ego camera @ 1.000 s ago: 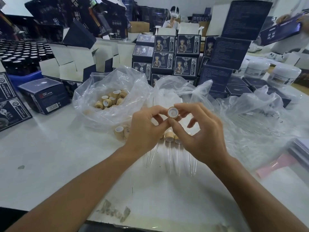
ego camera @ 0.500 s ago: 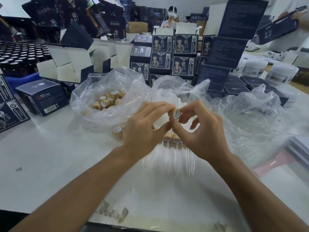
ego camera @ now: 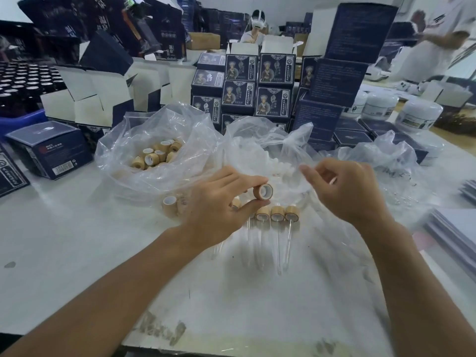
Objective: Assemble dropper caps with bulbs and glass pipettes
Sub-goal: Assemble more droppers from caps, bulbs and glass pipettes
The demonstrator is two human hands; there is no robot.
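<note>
Head view. My left hand [ego camera: 219, 202] pinches one bamboo dropper cap [ego camera: 262, 192] between thumb and forefinger, held on its side just above the table [ego camera: 77, 240], its white-lined opening turned toward the camera. My right hand [ego camera: 345, 191] hovers to the right of the cap, apart from it, fingers [ego camera: 309, 173] loosely curled; something thin shows between them near the forefinger, but I cannot tell whether they grip it.

Below the held cap, a row of assembled droppers [ego camera: 277, 215] lies on the table, caps side by side and touching, glass pipettes [ego camera: 280, 248] pointing toward me. Two loose caps [ego camera: 170, 205] lie just left of my left hand.

Behind the hands are three clear plastic bags: the left bag [ego camera: 123, 155] holds a heap of bamboo caps [ego camera: 157, 155], the middle bag [ego camera: 257, 140] holds white bulbs [ego camera: 270, 167], and the right bag [ego camera: 386, 161] lies crumpled with contents too faint to identify.

Dark blue printed boxes [ego camera: 257, 86] are stacked behind the bags. White jars [ego camera: 419, 114] stand at the far right.
</note>
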